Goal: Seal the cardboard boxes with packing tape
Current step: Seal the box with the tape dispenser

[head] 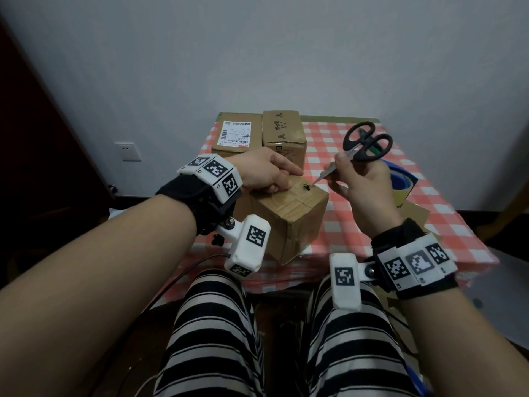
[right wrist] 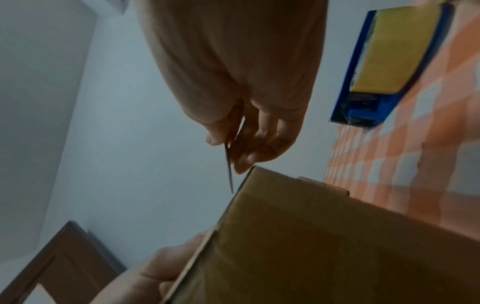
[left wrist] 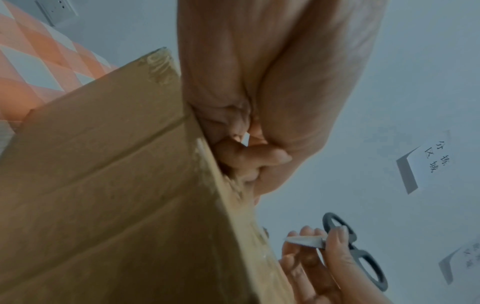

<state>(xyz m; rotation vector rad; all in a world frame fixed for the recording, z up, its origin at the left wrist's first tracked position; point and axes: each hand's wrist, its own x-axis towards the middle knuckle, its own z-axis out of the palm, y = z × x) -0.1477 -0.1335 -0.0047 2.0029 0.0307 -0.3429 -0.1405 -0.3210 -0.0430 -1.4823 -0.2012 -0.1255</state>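
A small table (head: 446,196) under a red-and-white checked cloth (head: 337,224) fills the middle of the head view, pushed against a pale grey wall (head: 257,53). A socket (head: 127,151) sits low on the wall at left, beside a dark door (head: 34,138).

The near box (head: 289,216) stands at the table's front edge, centre frame, tilted on a corner. The left hand (head: 263,173) rests on its top, fingers curled over the far edge and forefinger stretched out. The right hand (head: 360,184) is clamped round the blades of the scissors (head: 363,146), their tip touching the box top, black handles up.

Two more boxes (head: 259,136) stand behind, touching each other. A blue tape dispenser (head: 400,181) lies at right, behind the right hand.
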